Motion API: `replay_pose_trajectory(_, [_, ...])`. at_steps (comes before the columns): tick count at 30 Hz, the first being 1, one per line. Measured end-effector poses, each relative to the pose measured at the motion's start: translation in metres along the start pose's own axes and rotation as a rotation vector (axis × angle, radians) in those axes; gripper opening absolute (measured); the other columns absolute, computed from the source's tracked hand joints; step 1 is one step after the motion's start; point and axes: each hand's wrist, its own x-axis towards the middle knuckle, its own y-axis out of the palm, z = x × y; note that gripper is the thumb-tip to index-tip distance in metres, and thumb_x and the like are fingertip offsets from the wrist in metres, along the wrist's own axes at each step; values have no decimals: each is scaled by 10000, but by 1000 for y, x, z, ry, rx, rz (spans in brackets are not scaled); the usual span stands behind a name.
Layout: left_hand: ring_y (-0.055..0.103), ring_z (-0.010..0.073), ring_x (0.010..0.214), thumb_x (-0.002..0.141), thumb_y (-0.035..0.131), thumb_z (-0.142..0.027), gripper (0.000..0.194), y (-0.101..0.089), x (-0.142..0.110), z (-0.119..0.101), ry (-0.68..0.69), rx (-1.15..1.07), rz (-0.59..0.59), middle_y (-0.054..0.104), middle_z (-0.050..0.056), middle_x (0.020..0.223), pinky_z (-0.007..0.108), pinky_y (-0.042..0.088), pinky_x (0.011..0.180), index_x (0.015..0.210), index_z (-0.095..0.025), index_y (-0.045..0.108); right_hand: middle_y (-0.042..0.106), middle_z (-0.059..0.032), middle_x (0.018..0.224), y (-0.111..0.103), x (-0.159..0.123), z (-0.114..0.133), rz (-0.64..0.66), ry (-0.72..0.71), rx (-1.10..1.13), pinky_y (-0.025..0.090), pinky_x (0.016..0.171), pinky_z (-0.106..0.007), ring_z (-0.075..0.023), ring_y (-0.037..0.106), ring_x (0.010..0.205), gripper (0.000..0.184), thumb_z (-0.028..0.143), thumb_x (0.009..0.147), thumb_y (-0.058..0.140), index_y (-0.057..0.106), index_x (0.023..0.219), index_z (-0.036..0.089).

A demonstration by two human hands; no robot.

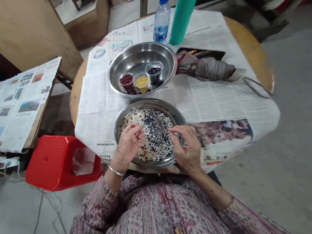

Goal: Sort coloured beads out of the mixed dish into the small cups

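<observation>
A steel bowl holds white grains mixed with yellow and dark beans or seeds, spread in a loose ring around a barer dark patch. Over its left side my left hand is held with the fingers curled in and palm turned partly up; whatever lies inside is hidden. At the right rim my right hand reaches in, thumb and index fingertips brought close together. Anything between those tips is too small to make out. Behind stands a larger steel basin with small clear cups of red beans, yellow beans and black beans.
Newspaper covers the round table. A water bottle, a green bottle, a folded umbrella and a dark flat device stand or lie at the back. A red stool is at the left.
</observation>
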Motion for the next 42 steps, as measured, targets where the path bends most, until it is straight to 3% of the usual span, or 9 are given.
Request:
replay_pose_trajectory(11, [341,55,529,1004,509,-206,312,5,-5,-3,-95,-130,57,329,-43,674,136,332,476,709,-178,412,725,-25,922,-1,0,0,0,-16,-16,519,860,-425,-217,659,894,123,179,932,599,682,963,264])
replay_pose_trajectory(18, [293,68,528,1011,538,-271,364,5,-7,-3,-100,-104,85,276,-47,669,148,315,464,700,-191,367,723,-22,915,0,0,0,-9,-11,-6,517,856,-418,-219,654,893,99,195,925,612,690,948,251])
replay_pose_trajectory(24, [238,85,529,976,603,-480,518,9,-6,-3,-82,88,28,252,-43,657,203,284,452,665,-208,291,726,-36,922,-1,0,2,14,43,-1,520,870,-454,-244,655,911,121,221,926,594,699,945,277])
replay_pose_trajectory(27, [163,90,515,925,624,-609,614,2,-7,0,75,256,-13,188,-60,620,230,223,445,635,-213,256,725,-38,908,-1,0,1,7,52,3,520,866,-455,-246,655,906,116,230,917,599,706,938,272])
replay_pose_trajectory(30, [200,108,541,911,597,-668,617,-19,-5,1,487,542,-180,220,-54,615,249,237,491,629,-212,291,726,-39,906,0,0,0,8,46,3,517,867,-451,-243,657,902,109,228,914,599,701,931,265])
replay_pose_trajectory(33, [388,139,679,991,553,-507,445,-48,-1,-6,795,967,-366,417,-21,690,264,373,668,675,-209,456,727,-38,913,0,0,0,14,30,0,511,869,-448,-239,655,899,110,214,915,595,692,934,261])
replay_pose_trajectory(35, [484,170,860,968,606,-389,216,-66,3,-11,919,1147,-435,561,14,879,295,414,826,834,-221,592,724,-37,912,0,0,0,12,20,-1,511,864,-442,-235,652,898,110,206,917,592,687,937,257])
replay_pose_trajectory(38, [535,183,940,954,599,-344,168,-84,11,-14,894,1169,-469,609,59,1083,307,449,847,1054,-215,639,718,-41,914,0,0,-2,8,4,0,510,867,-440,-234,650,904,101,208,922,594,683,945,250])
replay_pose_trajectory(42, [608,176,995,980,532,-348,238,-93,19,-9,737,1038,-375,660,64,1120,301,484,904,1139,-203,634,718,-48,931,1,-2,-4,26,-12,-31,502,878,-452,-240,653,913,108,214,936,582,679,968,249])
